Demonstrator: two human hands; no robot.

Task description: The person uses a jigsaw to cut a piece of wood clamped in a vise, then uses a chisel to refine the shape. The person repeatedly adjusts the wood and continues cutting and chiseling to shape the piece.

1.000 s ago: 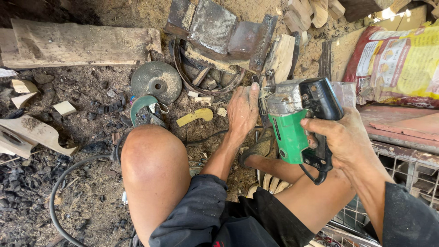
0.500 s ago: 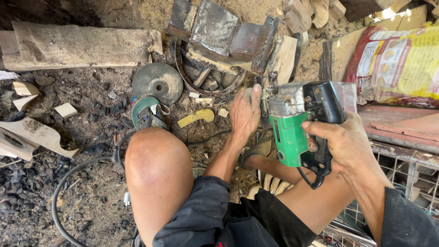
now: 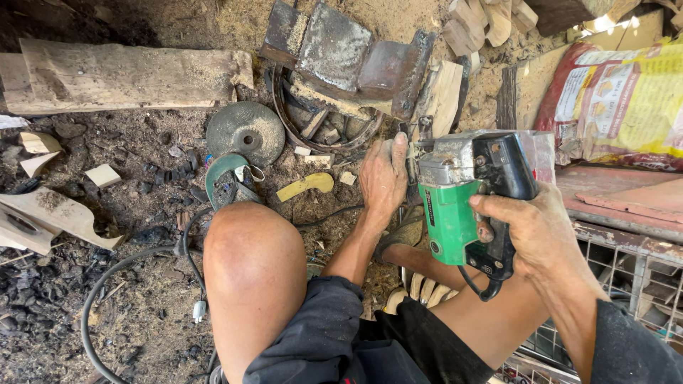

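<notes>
Gripping one green power tool (image 3: 449, 213) by its black handle, the right hand (image 3: 530, 231) had its fingers clamped around it, held above the lap. One left hand (image 3: 383, 178) lay flat, fingers together, against the tool's front. One grinding disc (image 3: 246, 131) lay on the dirt. Since earlier, hands and tool barely shifted.

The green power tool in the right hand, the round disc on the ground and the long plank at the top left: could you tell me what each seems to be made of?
The green power tool held by the right hand: apparently glossy green and black plastic with a dull, scuffed grey metal head. The round disc: probably abrasive or metal, grey, matte and grainy, with a centre hole. The long plank: rough unfinished wood, with visible grain and chipped edges.
</notes>
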